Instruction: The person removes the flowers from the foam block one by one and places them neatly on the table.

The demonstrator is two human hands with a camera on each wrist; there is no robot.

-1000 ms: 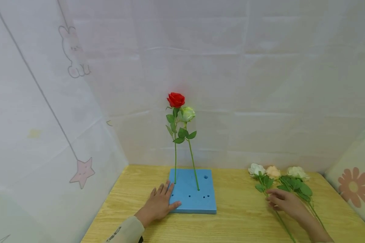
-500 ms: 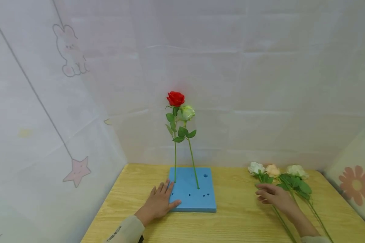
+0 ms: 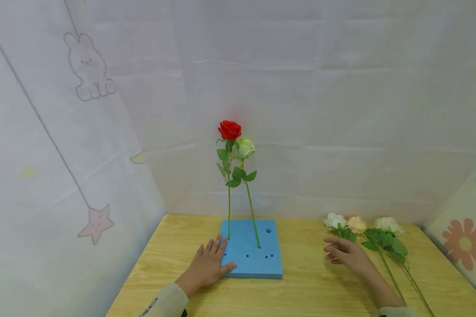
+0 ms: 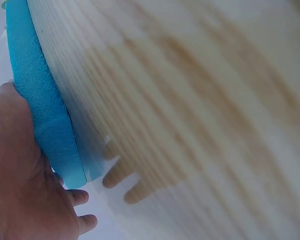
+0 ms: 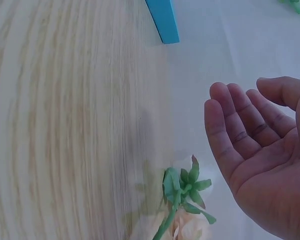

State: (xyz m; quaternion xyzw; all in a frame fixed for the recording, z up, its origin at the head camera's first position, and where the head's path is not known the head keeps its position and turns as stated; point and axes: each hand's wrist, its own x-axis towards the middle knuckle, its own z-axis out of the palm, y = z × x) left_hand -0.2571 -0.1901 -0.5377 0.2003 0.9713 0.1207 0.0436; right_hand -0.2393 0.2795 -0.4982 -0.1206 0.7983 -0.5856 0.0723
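My left hand [image 3: 206, 265] rests with spread fingers on the left edge of a blue foam block [image 3: 254, 266] that has several holes in its top. A red rose [image 3: 230, 130] and a pale green rose [image 3: 245, 149] stand in the block by their stems, the green one leaning. In the right wrist view my right hand [image 5: 262, 130] is empty, its fingers loosely bent and the thumb apart. It hovers over the table, left of a white rose [image 3: 335, 220], a peach rose [image 3: 356, 224] and a cream rose [image 3: 388, 225] that lie there. My right forearm covers part of their stems.
The wooden table [image 3: 301, 290] ends at a pale fabric backdrop [image 3: 341, 132] behind. A cloth side wall [image 3: 63, 185] with a printed rabbit and star rises on the left, and another [image 3: 466, 264] with a printed flower on the right.
My right hand has moved left, away from the leaves and stems of the lying roses. My left hand has stayed on the blue block, and the standing roses are as before.
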